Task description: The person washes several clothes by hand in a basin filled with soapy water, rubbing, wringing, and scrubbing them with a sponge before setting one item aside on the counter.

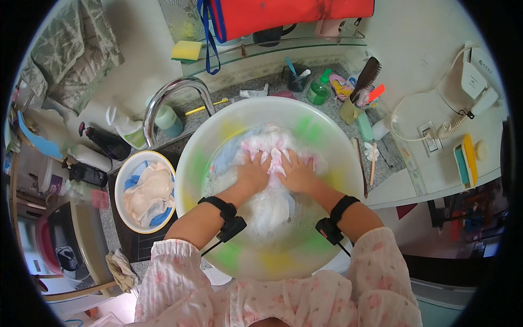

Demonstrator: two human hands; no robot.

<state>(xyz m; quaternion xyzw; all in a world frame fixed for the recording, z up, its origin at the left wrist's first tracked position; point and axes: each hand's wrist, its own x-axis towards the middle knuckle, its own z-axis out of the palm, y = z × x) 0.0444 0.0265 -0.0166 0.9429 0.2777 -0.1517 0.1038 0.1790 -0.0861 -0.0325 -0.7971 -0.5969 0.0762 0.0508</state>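
Before me stands a large round plastic basin (192, 163) with green and yellow patches, holding sudsy water. My left hand (255, 171) and my right hand (298, 173) press side by side on a wet white and pink cloth (278, 161), fingers spread. It bunches up between and beyond my fingertips, among thick foam. Whether any fingers pinch the fabric is hard to tell. A light blue cloth (229, 151) lies in the water left of the hands. White fabric (267, 212) covered in suds spreads below them.
A chrome faucet (175, 83) arches behind the basin's left rim. Left of it, a smaller bucket (118, 200) holds beige and blue cloths. A green soap bottle (319, 90) and a cup with combs (349, 112) stand on the granite counter. Overhead, a red bag (286, 12) rests on a glass shelf.
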